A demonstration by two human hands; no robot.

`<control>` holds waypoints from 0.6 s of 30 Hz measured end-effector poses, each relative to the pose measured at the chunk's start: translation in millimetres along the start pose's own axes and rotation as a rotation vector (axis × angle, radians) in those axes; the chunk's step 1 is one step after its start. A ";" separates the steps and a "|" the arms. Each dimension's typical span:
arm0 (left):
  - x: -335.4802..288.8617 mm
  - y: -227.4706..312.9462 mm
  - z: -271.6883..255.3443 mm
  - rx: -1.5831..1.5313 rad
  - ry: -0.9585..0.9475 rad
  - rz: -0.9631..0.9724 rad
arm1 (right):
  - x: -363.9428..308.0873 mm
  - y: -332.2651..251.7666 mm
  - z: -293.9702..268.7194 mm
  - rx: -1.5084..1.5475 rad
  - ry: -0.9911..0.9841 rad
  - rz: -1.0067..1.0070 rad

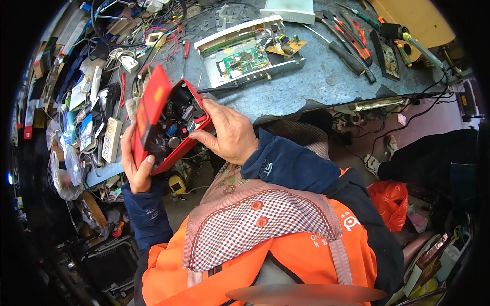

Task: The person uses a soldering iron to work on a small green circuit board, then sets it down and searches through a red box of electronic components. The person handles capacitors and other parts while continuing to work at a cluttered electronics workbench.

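A: Nearest the camera, my checked cloth apron with its red buttons lies over my orange-and-dark jacket.

B: Where is the red rectangular box?

A: Held up, tilted, at the near edge of the worn blue-grey tabletop; its red lid stands raised on the left. Small dark and metallic parts fill it, too jumbled to tell apart.

B: And the hands?

A: My left hand clasps the box's left side, thumb in front. My right hand pinches the right wall near the rim; whether its thumb touches the contents, I cannot tell.

B: What lies beyond?

A: An opened pale metal casing with a green circuit board; to its right, a black-handled screwdriver.
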State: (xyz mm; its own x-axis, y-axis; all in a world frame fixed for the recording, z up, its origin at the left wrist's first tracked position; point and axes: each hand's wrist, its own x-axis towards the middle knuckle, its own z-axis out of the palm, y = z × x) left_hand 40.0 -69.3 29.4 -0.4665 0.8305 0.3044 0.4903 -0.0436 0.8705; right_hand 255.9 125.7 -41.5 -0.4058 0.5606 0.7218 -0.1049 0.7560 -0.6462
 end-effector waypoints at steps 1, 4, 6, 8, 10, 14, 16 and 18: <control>2.2 -5.5 -4.0 0.068 -0.010 0.017 | 1.0 -0.2 -1.1 -0.032 -0.019 0.017; 9.4 -1.7 -4.0 -0.287 0.052 -0.070 | 2.2 -5.2 -2.0 -0.022 -0.041 0.039; 25.1 -10.2 -27.2 -0.464 0.132 -0.115 | 4.5 -1.0 -3.7 -0.043 -0.051 -0.002; 44.3 -17.8 -38.6 -0.383 0.290 -0.214 | -0.5 1.2 -3.1 -0.046 -0.067 -0.004; 68.3 -21.6 -43.4 -0.087 0.307 -0.134 | 0.7 0.5 -3.4 -0.061 -0.087 -0.023; 88.0 -56.5 -60.6 0.503 0.286 -0.183 | 0.5 -1.6 -2.4 -0.029 -0.100 -0.054; 79.4 -65.8 -54.1 0.810 0.366 -0.158 | 2.1 1.2 -3.6 -0.069 -0.099 -0.126; 65.0 -71.1 -54.0 0.767 0.502 -0.070 | 0.8 1.5 -4.3 -0.062 -0.121 -0.116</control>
State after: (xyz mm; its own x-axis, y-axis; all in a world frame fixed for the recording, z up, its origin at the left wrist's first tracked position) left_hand -64.9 -42.2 8.2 -0.6909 0.4705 0.5489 0.7189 0.5272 0.4530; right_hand 259.3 128.7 -40.9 -0.5012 0.4265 0.7529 -0.1030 0.8345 -0.5413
